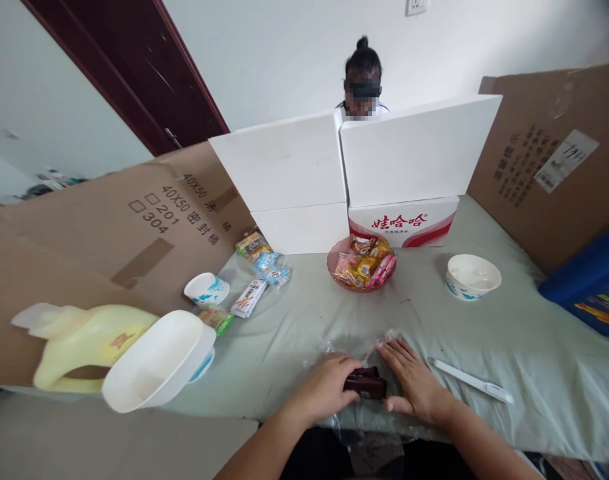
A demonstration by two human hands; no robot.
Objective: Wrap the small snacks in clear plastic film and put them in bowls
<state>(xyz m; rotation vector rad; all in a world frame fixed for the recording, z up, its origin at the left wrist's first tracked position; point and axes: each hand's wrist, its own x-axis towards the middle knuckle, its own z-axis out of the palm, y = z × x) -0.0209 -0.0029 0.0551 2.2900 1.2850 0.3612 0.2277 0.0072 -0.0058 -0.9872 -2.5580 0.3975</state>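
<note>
Dark brown wrapped bars lie near the front edge of the cloth-covered table, on crinkled clear plastic. My left hand is closed around their left end, thumb in front and fingers behind. Just to the right, my right hand rests on the plastic with its fingers stretched forward and the thumb apart; it holds nothing. A white flat tool with a slot at one end lies to the right of that hand. Beyond both hands stands a pink glass bowl filled with wrapped snacks.
White boxes form a screen at the back, with a person behind. Cardboard walls the left side. A yellow jug, a white tub and snack packets are left; a paper bowl and blue bottle are right.
</note>
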